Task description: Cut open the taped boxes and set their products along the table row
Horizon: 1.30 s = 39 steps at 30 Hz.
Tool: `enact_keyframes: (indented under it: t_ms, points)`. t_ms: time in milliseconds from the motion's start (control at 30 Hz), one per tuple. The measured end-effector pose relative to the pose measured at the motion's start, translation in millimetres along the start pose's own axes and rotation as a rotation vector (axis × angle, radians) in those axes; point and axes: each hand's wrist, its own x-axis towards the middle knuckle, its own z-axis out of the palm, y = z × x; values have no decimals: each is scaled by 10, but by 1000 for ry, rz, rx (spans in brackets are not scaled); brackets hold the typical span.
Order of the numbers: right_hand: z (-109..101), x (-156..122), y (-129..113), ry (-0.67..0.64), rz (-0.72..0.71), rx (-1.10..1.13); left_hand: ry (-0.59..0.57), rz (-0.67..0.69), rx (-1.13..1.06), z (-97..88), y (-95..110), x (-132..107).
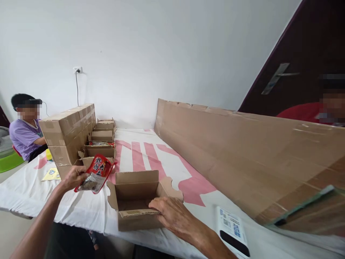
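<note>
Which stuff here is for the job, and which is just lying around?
Seems part of the job:
red packet, in the left hand
open cardboard box, touched by the right hand
row of open boxes, probably

Probably just there:
yellow card
wall socket
door handle

So the left hand [74, 178]'s pinching a red food packet [100, 171], tilted, up over the table, and the right hand [174, 216]'s got the near flap of an open carton [140, 222]. More open boxes [102, 135] sit in a row beside a stack of taped ones [71, 124]. White gadget [234, 228] on the right, maybe a scale, hard to tell. Someone in purple [25, 135]'s over past the stack.
</note>
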Motion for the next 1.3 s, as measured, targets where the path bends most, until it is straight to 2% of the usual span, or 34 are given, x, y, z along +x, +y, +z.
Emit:
enact_keyframes:
  t_ms: [167, 333, 467, 600, 767, 933, 1033, 1133, 1233, 1300]
  points:
    - [116, -41, 100, 39, -20, -14, -128, 14, 341, 194, -273, 245]
    - [183, -51, 175, 82, -58, -24, -223, 13, 562, 265, -374, 709]
    - [209, -69, 207, 113, -103, -55, -248, 12, 738, 325, -418, 1038]
    - [260, -63, 256, 139, -136, -69, -240, 7, 872, 436, -456, 1162]
    - [404, -57, 361, 172, -157, -59, -140, -4, 960, 588, -437, 1083]
    - [432, -152, 511, 175, -167, -8, 8, 26, 981, 874, -354, 715]
    - [340, -244, 636, 155, -127, 45, 53, 79, 953, 1167, -386, 457]
    - [202, -329, 728, 132, -76, 101, 38, 51, 946, 1421, -511, 353]
    - [40, -364, 764, 93, -56, 264, 35, -41, 999, 1500, -669, 412]
    - [-60, -325, 794, 147, -4, 422, 43, -59, 1021, 1453, -764, 471]
